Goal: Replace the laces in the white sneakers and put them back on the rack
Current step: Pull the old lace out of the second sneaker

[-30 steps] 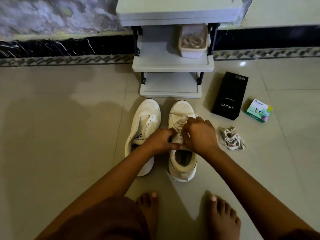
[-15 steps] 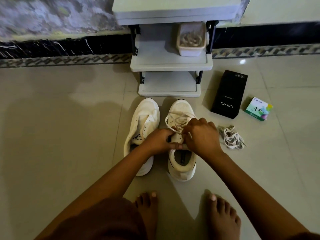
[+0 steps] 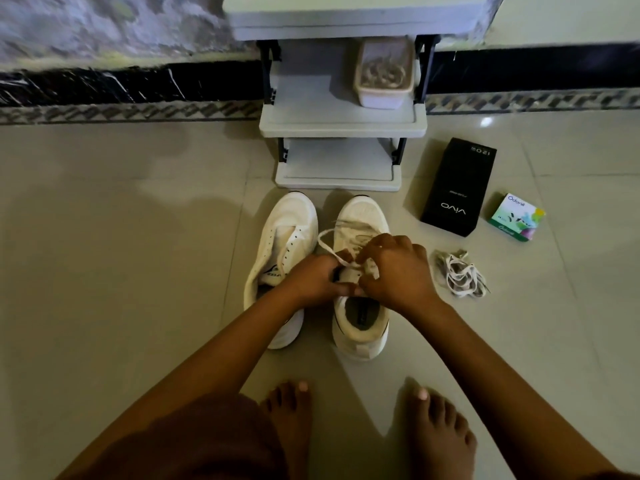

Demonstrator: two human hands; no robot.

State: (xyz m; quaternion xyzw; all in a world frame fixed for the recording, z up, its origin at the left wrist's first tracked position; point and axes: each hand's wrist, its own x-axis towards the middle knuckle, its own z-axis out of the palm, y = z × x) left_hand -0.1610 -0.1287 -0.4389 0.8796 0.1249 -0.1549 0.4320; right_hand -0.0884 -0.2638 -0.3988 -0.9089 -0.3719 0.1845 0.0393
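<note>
vivo box (image 3: 458, 188); sneaker tongue (image 3: 274, 271), perhaps "SPEED"

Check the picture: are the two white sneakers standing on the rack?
No, the left sneaker and the right sneaker both stand on the floor in front of the rack.

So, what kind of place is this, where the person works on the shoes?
Probably a room in a home, perhaps near the entrance: a tiled floor, a small shoe rack against the wall, and bare feet behind the white sneakers.
</note>
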